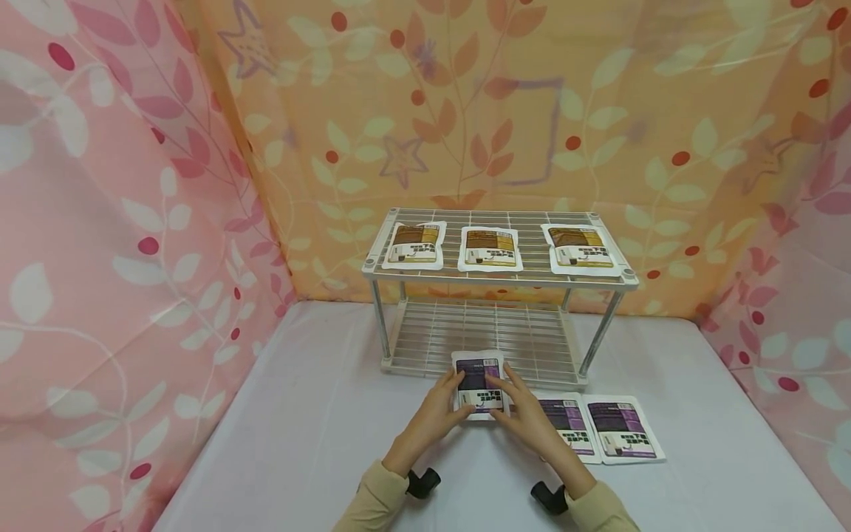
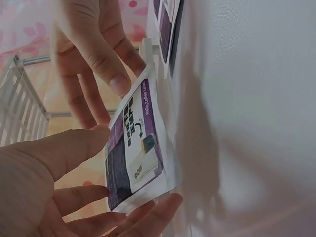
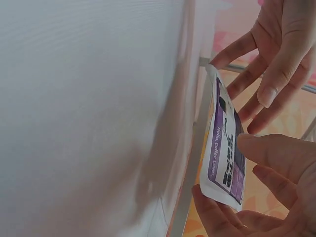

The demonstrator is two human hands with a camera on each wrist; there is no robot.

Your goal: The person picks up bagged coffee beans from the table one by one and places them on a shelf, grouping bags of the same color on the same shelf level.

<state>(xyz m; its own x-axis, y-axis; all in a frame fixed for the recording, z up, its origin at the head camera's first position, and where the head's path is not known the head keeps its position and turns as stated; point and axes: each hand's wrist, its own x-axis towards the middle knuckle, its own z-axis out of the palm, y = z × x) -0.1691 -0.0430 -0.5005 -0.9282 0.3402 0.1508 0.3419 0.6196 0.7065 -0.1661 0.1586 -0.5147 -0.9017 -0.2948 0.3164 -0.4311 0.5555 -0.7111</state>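
Note:
Held between both hands is a white coffee pouch [image 1: 479,399] with a purple label reading "Hello, Coffee Lover". It is raised off the white table, its shadow falling beneath in both wrist views. My left hand [image 1: 433,415] grips one side, fingers under the pouch [image 2: 143,133] and thumb along its edge. The opposite side is in my right hand [image 1: 525,414], whose thumb lies on the face of the pouch [image 3: 224,148] with fingers behind. Two matching purple pouches [image 1: 623,428] lie side by side on the table at right, one partly covered by my right hand and forearm.
Just beyond my hands stands a two-tier white wire rack [image 1: 425,279]. Its top shelf bears three brown-and-yellow pouches [image 1: 490,249], two at left and one at right. The lower wire shelf [image 1: 425,332] sits close to the table. Patterned cloth walls [image 1: 199,295] surround the white table [image 1: 286,428].

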